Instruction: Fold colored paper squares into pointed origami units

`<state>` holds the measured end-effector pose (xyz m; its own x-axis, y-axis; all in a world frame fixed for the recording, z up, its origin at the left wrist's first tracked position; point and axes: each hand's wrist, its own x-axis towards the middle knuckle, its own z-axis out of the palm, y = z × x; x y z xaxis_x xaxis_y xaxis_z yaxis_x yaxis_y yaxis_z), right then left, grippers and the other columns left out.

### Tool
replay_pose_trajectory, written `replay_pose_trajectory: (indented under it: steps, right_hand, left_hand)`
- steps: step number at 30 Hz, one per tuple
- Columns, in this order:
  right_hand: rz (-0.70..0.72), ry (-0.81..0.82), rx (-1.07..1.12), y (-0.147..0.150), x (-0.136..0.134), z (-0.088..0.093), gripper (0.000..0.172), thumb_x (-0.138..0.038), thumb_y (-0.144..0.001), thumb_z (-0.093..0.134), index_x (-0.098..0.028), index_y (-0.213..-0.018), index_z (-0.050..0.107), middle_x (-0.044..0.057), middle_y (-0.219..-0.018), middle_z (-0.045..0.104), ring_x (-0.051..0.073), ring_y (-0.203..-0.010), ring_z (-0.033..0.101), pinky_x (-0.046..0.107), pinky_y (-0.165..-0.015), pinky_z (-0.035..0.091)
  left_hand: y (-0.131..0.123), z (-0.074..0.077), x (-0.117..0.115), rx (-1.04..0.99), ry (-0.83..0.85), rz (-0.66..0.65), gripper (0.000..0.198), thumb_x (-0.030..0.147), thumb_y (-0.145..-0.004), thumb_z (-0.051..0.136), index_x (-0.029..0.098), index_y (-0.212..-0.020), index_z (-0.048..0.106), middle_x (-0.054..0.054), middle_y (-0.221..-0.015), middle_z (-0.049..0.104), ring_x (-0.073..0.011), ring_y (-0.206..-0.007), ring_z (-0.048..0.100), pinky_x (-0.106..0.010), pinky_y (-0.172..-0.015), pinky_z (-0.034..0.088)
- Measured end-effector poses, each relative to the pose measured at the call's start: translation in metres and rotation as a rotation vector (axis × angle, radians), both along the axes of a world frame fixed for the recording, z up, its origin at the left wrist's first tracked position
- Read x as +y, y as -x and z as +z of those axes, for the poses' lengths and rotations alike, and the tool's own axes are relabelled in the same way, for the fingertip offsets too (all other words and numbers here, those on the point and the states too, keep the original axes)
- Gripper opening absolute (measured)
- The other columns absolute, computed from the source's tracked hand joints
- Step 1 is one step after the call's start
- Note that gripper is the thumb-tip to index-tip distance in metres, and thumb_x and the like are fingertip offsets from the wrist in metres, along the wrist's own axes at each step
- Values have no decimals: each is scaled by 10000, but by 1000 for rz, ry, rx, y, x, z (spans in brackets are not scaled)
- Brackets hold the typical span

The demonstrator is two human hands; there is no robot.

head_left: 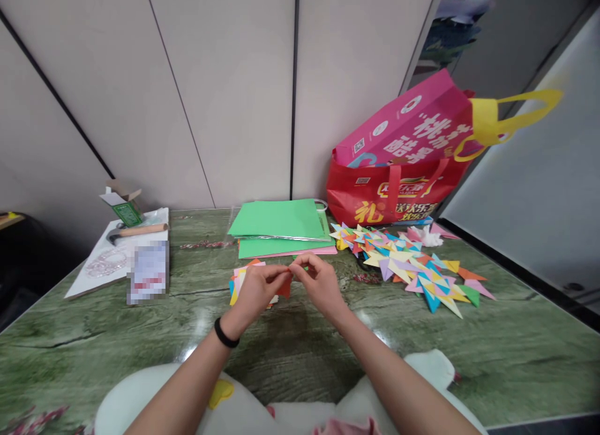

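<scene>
Near the middle of the table, my left hand (258, 289) and my right hand (319, 281) meet at the fingertips. Between them is a small piece of orange paper (285, 287), pinched by both; most of it is hidden behind the left fingers. Under and behind my left hand lies a stack of small coloured paper sheets (240, 277). Off to the right spreads a pile of folded paper pieces (412, 266) with pointed ends, in blue, yellow, pink, orange and green. Just beyond my hands are large green sheets (276, 219) in clear wrapping, with a pink sheet below.
A red gift bag (360, 194) holding a pink box (398, 125) stands at the back right. On the left, a hammer (135, 232) and a small green-white box (125, 209) rest on a white board (98, 260), beside a blurred-out packet (149, 272). A wall panel rises behind the table.
</scene>
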<state>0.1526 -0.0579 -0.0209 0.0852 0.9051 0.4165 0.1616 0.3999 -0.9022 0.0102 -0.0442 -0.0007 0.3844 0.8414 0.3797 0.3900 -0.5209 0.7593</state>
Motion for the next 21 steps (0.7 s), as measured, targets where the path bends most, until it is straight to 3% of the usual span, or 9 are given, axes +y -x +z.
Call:
replay_pose_trajectory:
  steps: [4, 7, 10, 16, 21]
  right_hand:
    - [34, 67, 118, -1, 3, -3, 146, -304, -719, 606, -162, -755, 603, 31, -747, 606, 143, -669, 561, 234, -579, 464]
    - [87, 65, 129, -2, 4, -4, 143, -286, -718, 606, -161, -782, 633, 45, -785, 625, 139, -663, 568, 242, -591, 474]
    - [120, 57, 116, -1, 4, -4, 123, -277, -718, 602, -161, -730, 641, 29, -702, 630, 131, -602, 567, 242, -572, 474]
    - [71, 74, 69, 3, 2, -3, 168, -304, -739, 575, -151, -723, 644, 30, -677, 646, 137, -597, 583, 236, -556, 477]
    - [96, 96, 93, 4, 2, -4, 197, -326, -740, 569, -149, -708, 647, 29, -673, 648, 138, -604, 581, 240, -572, 475]
  left_hand:
    - [-2, 4, -1, -98, 125, -6, 147, 244, -729, 575, 161, -746, 695, -24, -717, 716, -159, -638, 618, -216, -566, 437]
    - [-1, 4, -1, -213, 264, 27, 166, 284, -713, 594, 146, -805, 608, -14, -624, 691, -140, -544, 597, -208, -490, 412]
    - [0, 1, 1, -267, 348, 11, 191, 291, -717, 589, 168, -825, 489, 26, -523, 644, -120, -456, 558, -188, -435, 363]
    - [0, -2, 3, -197, 250, 47, 132, 218, -723, 559, 188, -769, 438, 65, -471, 605, -89, -402, 501, -170, -427, 323]
    - [0, -1, 3, -160, 183, 102, 110, 212, -711, 566, 192, -735, 460, 58, -521, 633, -118, -487, 586, -189, -483, 382]
